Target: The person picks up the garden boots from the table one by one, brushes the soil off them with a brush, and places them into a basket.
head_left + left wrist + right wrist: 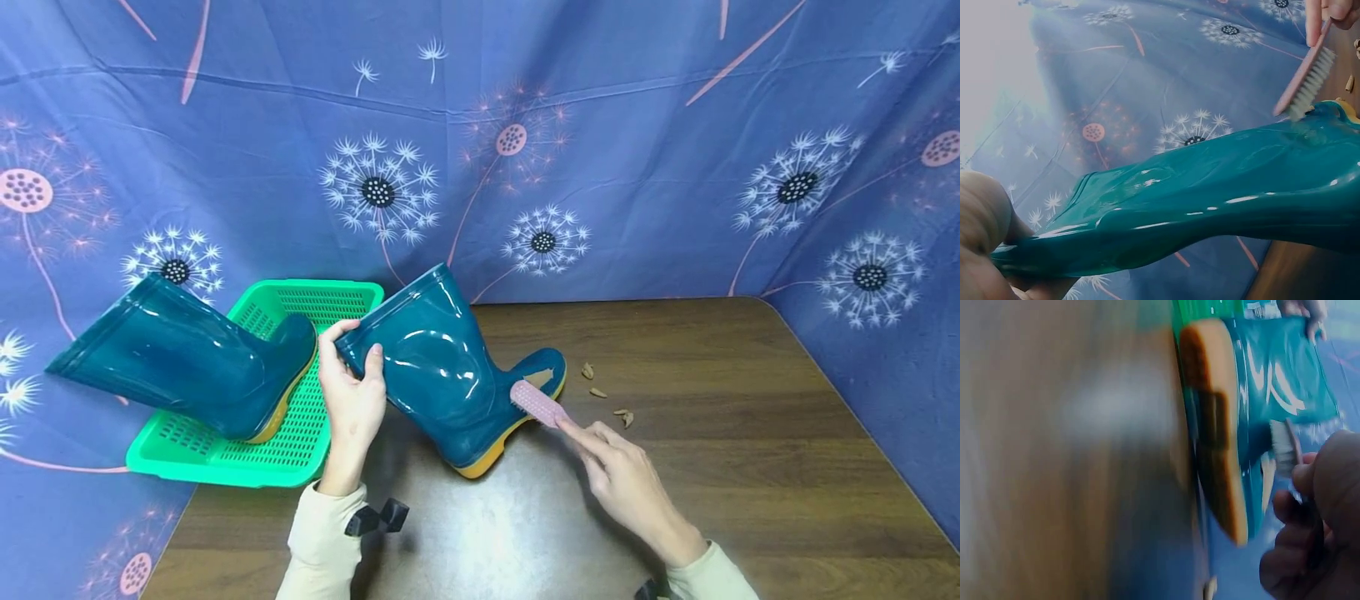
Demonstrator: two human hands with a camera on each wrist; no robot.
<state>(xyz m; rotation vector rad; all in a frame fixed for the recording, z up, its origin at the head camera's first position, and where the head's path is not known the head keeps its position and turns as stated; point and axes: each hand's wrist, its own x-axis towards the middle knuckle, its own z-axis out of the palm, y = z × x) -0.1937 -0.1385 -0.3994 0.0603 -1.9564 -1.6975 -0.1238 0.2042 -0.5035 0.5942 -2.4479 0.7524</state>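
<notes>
My left hand [352,392] grips the top edge of a teal rubber boot [427,358], thumb on the near face of the shaft. The boot lies tilted over the table, its yellow sole [1225,425] toward me and its toe to the right. In my right hand [626,475] is a pink scrubbing brush [537,403], index finger stretched along its handle. Its pale bristles [1315,84] face the boot's instep in the left wrist view. A tan patch [538,380] of dirt sits on the toe, just beyond the brush head.
A second teal boot [195,358] leans in a green plastic basket [225,473] on the left. Several tan crumbs [597,392] lie on the wooden table [750,433] right of the toe. A blue dandelion-print cloth [637,150] hangs behind.
</notes>
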